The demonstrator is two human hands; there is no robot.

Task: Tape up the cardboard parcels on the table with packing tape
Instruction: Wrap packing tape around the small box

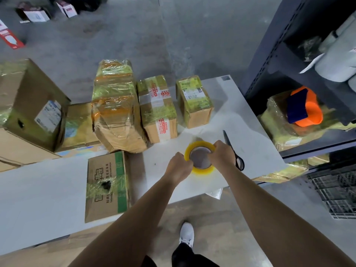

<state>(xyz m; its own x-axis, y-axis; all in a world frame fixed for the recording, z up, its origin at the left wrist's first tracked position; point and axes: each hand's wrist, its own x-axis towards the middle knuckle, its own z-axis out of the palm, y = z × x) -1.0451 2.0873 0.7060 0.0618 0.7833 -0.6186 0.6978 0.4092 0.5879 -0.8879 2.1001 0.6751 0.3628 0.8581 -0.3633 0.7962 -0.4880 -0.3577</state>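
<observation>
The right hand's fingers curl round the right rim of the tape roll, gripping it. The left hand's fingers bunch tightly against the roll's left rim, pinching there; the fingertips themselves are hidden behind its knuckles. The roll is clear yellowish tape on a wide brown-grey core, held tilted just above the white table, near its front right part. Both forearms reach forward and converge on it. Black scissors lie just right of the right hand. A flat green-striped carton lies to the left, and three taped parcels stand beyond.
</observation>
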